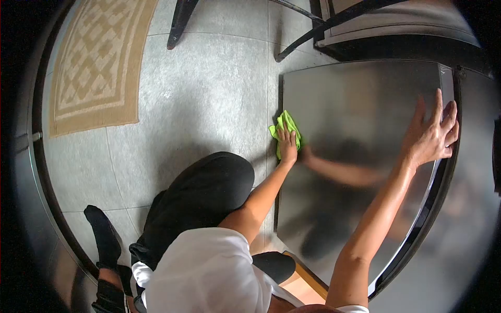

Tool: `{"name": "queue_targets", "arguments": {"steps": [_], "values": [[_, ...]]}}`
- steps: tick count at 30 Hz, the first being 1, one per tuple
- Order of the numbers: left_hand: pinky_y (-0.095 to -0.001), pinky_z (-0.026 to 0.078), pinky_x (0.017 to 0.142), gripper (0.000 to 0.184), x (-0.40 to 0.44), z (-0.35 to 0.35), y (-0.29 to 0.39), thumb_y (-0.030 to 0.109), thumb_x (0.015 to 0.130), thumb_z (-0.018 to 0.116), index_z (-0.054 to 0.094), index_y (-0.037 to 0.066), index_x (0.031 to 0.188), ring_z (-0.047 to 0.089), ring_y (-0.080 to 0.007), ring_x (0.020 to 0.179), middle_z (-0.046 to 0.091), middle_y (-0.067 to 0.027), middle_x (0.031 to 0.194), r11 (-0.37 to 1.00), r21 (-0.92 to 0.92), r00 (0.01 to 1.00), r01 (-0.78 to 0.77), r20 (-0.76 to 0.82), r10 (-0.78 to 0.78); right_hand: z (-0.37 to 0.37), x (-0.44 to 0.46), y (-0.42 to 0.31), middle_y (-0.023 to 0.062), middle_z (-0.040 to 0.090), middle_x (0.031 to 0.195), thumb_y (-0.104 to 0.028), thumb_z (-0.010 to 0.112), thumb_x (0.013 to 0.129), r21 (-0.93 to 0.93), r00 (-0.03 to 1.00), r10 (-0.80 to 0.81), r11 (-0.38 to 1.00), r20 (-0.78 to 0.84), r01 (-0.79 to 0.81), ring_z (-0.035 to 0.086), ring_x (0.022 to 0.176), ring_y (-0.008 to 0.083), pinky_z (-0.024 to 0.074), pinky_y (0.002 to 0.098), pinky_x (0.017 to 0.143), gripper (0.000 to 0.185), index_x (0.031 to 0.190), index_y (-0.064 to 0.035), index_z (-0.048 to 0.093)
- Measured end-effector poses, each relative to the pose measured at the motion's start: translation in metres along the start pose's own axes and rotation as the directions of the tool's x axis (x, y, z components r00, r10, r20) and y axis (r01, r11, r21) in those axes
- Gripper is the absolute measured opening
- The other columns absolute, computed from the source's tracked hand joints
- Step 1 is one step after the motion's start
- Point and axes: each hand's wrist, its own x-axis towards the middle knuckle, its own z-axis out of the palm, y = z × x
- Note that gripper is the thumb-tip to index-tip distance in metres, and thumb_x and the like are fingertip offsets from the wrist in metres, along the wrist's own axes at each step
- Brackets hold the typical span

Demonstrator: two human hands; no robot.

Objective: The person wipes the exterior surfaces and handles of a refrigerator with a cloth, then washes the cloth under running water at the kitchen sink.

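My left hand (287,145) presses a bright green cloth (284,122) against the left edge of a shiny steel appliance door (360,120). The fingers lie over the cloth, which bunches out around them. My right hand (432,133) is at the door's opposite edge, fingers spread and bent over the rim, with no loose object in it. The door's surface reflects my arm and the cloth. Beside the right hand a dark gap separates this door from another steel panel (472,172).
A tan patterned rug (99,62) lies on the grey tiled floor (203,94). Black chair legs (180,26) stand at the top, near the door's far corner. My bent knee (224,177) is left of the door. Another dark appliance front (31,182) curves along the left edge.
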Motion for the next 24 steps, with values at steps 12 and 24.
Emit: {"name": "queue_targets", "arguments": {"steps": [12,24], "values": [[-0.0441,0.014,0.117,0.066,0.193,-0.029,0.068,0.046,0.101,0.026,0.018,0.000,0.148,0.012,-0.0387,0.143,0.016,-0.0240,0.154,0.998,-0.065,0.996,0.014,0.094,-0.008,0.008,0.002,-0.002,-0.0048,0.053,0.135,-0.051,0.064,0.082,-0.077,1.000,-0.016,0.997,0.011,0.017,0.049,0.118,0.0255,0.0427,0.0500,0.082,0.044,0.125,-0.0423,0.058],[-0.0484,0.038,0.099,0.048,0.117,0.010,0.388,0.039,0.091,0.054,0.053,0.012,0.131,0.051,-0.0353,0.114,0.054,-0.0203,0.120,0.507,-0.198,0.535,-0.839,-0.128,0.835,0.001,0.007,-0.009,-0.0006,0.050,0.138,-0.048,0.061,0.085,-0.044,0.997,0.012,0.999,0.073,-0.009,0.047,0.120,0.0277,0.0415,0.0517,0.085,0.043,0.126,-0.0377,0.058]]}}
